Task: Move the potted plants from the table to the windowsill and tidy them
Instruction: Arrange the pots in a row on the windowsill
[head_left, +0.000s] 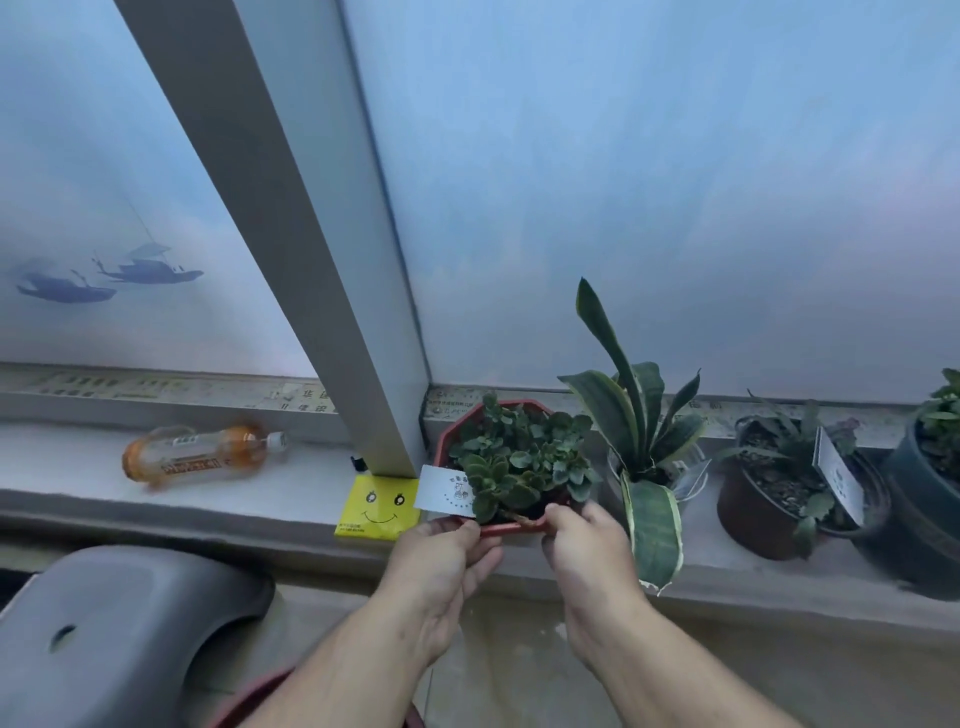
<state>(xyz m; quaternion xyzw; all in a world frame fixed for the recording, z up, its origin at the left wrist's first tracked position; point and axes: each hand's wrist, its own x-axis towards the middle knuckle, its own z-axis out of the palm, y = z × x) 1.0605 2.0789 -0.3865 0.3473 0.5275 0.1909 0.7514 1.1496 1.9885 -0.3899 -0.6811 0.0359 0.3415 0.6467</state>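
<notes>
On the windowsill, by its front edge, the left hand and right hand grip the red pot's near rim, fingers curled.

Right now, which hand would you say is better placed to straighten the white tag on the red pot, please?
Left, probably. The left hand grips the red pot's near rim directly below the white tag; the right hand holds the rim on the side away from it.
</notes>
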